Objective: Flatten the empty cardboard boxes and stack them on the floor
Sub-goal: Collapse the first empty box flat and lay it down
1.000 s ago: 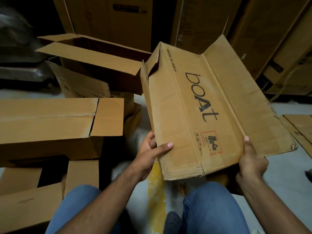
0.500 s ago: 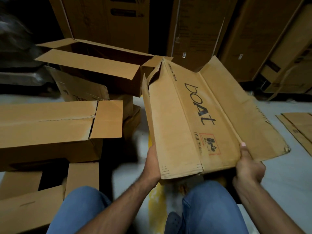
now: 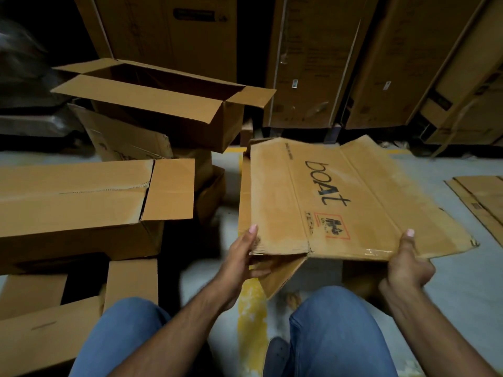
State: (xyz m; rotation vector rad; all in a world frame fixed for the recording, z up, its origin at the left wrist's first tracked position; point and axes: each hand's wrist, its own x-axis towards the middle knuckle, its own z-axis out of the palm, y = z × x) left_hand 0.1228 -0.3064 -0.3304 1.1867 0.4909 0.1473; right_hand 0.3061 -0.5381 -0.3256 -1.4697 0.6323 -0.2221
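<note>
A flattened brown cardboard box (image 3: 353,197) printed "boAt" lies nearly level above the floor in front of my knees. My left hand (image 3: 243,257) grips its near left corner, thumb on top and fingers underneath. My right hand (image 3: 407,263) grips the near edge further right, thumb on top. A loose flap hangs below the near edge between my hands. Unflattened boxes stand at the left: a long open box (image 3: 163,104) at the back and a closed long box (image 3: 81,197) nearer.
Flattened cardboard (image 3: 484,197) lies on the grey floor at the right edge. Tall cartons (image 3: 313,63) line the back wall. More boxes (image 3: 49,330) crowd the near left by my left knee. A yellow floor line (image 3: 251,317) runs between my legs.
The "boAt" box has tipped from steeply tilted down to almost flat and low. My left hand has shifted to pinch the near left corner; the view has tilted down.
</note>
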